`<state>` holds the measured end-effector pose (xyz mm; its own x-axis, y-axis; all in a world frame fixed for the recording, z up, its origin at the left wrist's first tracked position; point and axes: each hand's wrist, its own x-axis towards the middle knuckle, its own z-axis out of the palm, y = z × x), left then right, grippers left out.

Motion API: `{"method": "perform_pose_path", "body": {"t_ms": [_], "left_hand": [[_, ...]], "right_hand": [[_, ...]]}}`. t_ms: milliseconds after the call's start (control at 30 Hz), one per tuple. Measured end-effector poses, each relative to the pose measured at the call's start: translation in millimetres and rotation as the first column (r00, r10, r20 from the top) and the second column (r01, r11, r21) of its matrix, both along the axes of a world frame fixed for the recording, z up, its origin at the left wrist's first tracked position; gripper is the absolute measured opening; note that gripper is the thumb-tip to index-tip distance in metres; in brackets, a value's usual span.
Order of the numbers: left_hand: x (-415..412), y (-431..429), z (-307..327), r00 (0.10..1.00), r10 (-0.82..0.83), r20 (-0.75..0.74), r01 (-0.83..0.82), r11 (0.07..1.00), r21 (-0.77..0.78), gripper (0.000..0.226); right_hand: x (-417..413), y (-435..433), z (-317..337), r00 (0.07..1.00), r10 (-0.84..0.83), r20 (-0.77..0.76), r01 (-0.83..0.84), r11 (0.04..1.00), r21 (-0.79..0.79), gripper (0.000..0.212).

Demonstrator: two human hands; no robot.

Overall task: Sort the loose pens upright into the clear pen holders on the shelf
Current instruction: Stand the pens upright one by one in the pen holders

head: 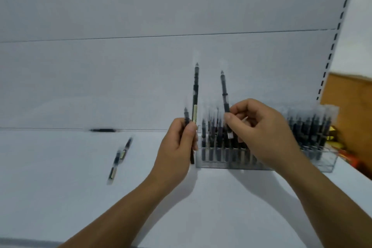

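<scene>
White shelving fills the frame, and over the pale shelf (60,197) two bare forearms reach in from the near edge. At centre, the left hand (177,143) has its fingers curled round two dark pens held upright side by side: a tall pen (195,90) with a cream label, and a shorter pen (186,115) just to its left. The right hand (259,133) pinches a third pen (224,90) by its lower part between thumb and fingertips, tip up and tilted slightly left, above the nearer clear holder (221,164). That holder stands on the shelf just right of the left hand, packed with standing pens (217,139); the right wrist hides part of it. A second clear holder (326,165), also stocked with upright dark pens, sits beside it to the right. Well apart to the left, two loose pens (117,159) lie flat on the shelf, overlapping end to end on a diagonal. Farther back, a lone pen (102,130) lies along the seam where the shelf meets the white back panel (141,6). At far right rise a slotted upright (332,46) and a brown box (350,106), both blurred.
</scene>
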<state>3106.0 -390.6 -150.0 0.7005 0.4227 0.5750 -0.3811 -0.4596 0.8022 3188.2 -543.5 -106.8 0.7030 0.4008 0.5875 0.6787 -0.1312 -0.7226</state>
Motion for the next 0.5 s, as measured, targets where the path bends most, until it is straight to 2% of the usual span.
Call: {"method": "perform_pose_path", "body": {"t_ms": [233,500], "left_hand": [[39.8,-73.3,-2.1,0.984,-0.169,0.061,0.171,0.985,-0.028,0.023],[54.7,-104.6,-24.0,0.959,-0.284,-0.001,0.284,0.957,-0.067,0.021]], "right_hand": [[31.8,-72.3,0.2,0.987,-0.154,-0.032,0.157,0.978,0.14,0.005],[65.4,-106.6,-25.3,0.938,-0.344,-0.035,0.345,0.936,0.061,0.011]]}}
